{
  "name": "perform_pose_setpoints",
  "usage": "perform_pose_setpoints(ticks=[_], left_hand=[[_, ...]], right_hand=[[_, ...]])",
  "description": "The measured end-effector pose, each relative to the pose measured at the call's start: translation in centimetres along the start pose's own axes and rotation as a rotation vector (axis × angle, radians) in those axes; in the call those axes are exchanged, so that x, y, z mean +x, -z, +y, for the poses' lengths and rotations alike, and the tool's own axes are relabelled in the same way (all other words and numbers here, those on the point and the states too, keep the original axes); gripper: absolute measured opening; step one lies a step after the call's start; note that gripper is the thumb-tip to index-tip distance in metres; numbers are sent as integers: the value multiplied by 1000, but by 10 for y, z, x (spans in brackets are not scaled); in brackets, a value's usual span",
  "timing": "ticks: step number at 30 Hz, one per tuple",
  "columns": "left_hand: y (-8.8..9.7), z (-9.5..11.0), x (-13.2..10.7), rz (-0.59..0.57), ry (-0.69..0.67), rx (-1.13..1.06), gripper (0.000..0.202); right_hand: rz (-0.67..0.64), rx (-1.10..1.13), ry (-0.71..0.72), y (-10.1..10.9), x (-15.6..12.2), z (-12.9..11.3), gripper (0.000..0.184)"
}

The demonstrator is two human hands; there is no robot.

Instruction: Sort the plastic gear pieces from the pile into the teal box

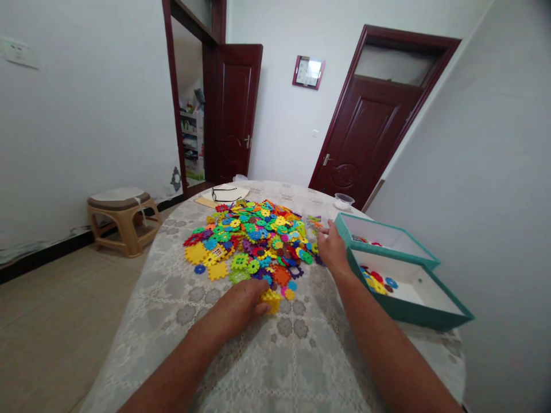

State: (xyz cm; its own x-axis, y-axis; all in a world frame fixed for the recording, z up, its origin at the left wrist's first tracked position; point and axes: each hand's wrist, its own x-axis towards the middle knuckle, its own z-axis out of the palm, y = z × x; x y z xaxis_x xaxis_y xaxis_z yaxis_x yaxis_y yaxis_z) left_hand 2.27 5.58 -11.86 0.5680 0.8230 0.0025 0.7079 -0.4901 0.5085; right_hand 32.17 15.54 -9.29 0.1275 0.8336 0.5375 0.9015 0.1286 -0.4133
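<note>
A heap of colourful plastic interlocking pieces (253,241) lies on a round table covered by a lace cloth (275,355). My left hand (243,301) rests at the heap's near edge, fingers curled on a yellow built block (272,300). My right hand (332,248) reaches to the heap's right edge beside the teal boxes, fingers bent over the pieces; what it holds, if anything, is hidden.
Two open teal boxes (402,312) with a few pieces inside stand at the right. Glasses (224,192) on paper and a small clear bowl (344,201) lie at the far edge. A low stool (123,218) stands left on the floor; dark doors behind.
</note>
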Motion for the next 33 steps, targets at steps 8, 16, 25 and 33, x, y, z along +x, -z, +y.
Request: perform_pose_setpoints(ticks=[8,16,25,33], left_hand=[[-3,3,4,3,38,42,18],[-10,-5,8,47,7,69,18],[-11,0,6,76,34,-16,48],[-17,-11,12,68,28,-45,66]], right_hand=[[-342,91,341,-31,-93,-37,34],[-352,-15,315,-39,-102,-37,12],[-388,333,339,-6,-98,-48,23],[-633,378,519,7,-111,-71,31]])
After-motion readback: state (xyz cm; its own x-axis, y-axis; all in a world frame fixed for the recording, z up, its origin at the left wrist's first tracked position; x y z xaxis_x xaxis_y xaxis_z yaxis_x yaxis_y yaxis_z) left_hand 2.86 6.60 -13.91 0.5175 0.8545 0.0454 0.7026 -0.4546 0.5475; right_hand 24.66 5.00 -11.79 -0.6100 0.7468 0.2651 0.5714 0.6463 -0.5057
